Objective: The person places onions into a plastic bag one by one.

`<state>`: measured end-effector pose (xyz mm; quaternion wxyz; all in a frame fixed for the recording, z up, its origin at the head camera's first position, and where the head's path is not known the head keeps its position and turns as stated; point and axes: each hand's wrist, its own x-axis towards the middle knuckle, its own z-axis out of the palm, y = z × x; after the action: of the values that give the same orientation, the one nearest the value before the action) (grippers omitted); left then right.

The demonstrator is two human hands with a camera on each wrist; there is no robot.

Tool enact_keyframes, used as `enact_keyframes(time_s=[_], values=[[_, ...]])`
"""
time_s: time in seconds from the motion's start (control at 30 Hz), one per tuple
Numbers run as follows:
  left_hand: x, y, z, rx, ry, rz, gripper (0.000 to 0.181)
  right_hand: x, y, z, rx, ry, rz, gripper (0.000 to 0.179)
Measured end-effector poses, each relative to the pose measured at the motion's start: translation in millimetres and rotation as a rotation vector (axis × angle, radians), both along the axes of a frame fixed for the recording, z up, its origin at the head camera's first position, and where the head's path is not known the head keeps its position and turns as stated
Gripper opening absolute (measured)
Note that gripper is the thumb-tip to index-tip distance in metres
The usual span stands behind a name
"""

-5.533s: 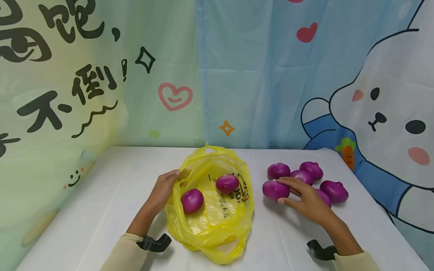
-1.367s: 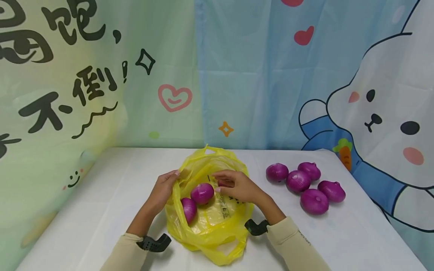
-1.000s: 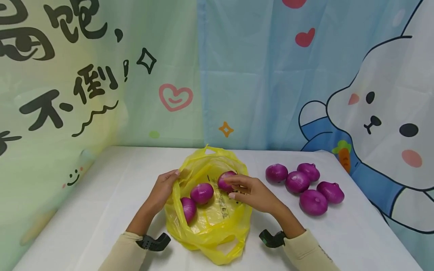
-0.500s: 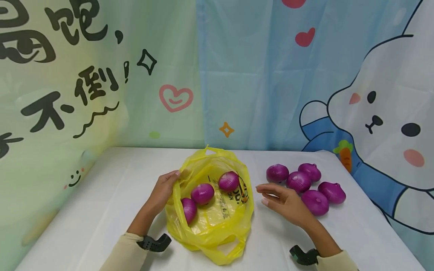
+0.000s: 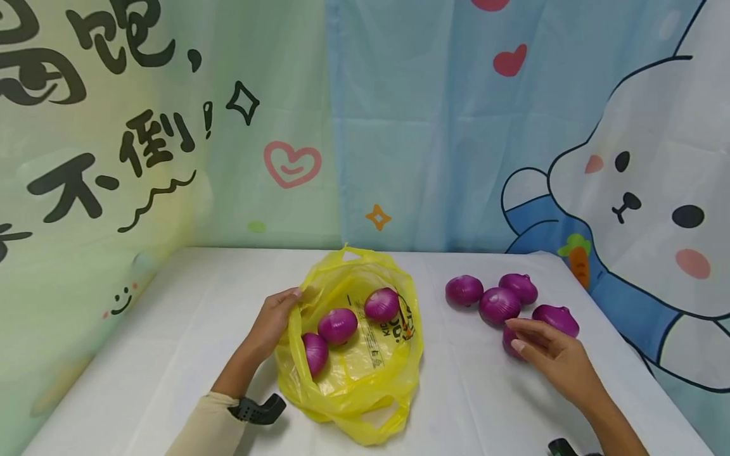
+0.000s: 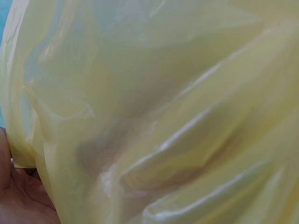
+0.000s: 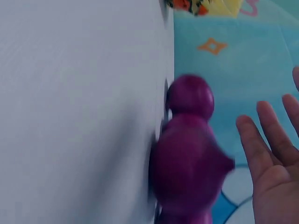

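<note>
A yellow plastic bag [image 5: 348, 396] lies with its mouth wide, three purple onions inside: one onion [image 5: 315, 354] at the left, another onion [image 5: 338, 326] in the middle, a third onion [image 5: 382, 304] at the upper right. My left hand [image 5: 270, 326] pinches the bag's left rim; the left wrist view is mostly filled by the bag's film. My right hand [image 5: 559, 361] hovers over the nearest onion [image 5: 509, 343] of a group on the right, partly hiding it. In the right wrist view, its fingers [image 7: 271, 135] are extended and apart from the onions [image 7: 187, 168].
Behind that onion sit several others: a left onion [image 5: 464, 291], a middle onion [image 5: 499, 306], a back onion [image 5: 518, 289] and a right onion [image 5: 557, 318]. All stand on a white-covered table [image 5: 445, 392]. A printed curtain [image 5: 399, 126] hangs along the back.
The right hand set a third onion into the bag, let go of it, then moved right, back over the loose onions. The left hand has stayed on the bag's rim.
</note>
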<state>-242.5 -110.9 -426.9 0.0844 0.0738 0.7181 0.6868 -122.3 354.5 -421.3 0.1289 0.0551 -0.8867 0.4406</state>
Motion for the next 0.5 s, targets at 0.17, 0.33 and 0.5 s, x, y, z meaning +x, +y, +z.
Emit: enact_keyframes(time_s=[0.17,0.33,0.5], values=[[0.1,0.1,0.6,-0.012,0.010,0.002,0.042,8.2,21.2,-2.0,0.017,0.037,-0.163,0.041],[0.4,-0.1,1.5,-0.010,0.009,0.009,0.041,11.6,40.9,-6.5,0.000,-0.005,-0.235,0.048],[0.6,-0.9,-0.2,-0.011,-0.003,0.007,0.042,9.1,48.0,-15.0,0.021,-0.064,-0.236,0.053]])
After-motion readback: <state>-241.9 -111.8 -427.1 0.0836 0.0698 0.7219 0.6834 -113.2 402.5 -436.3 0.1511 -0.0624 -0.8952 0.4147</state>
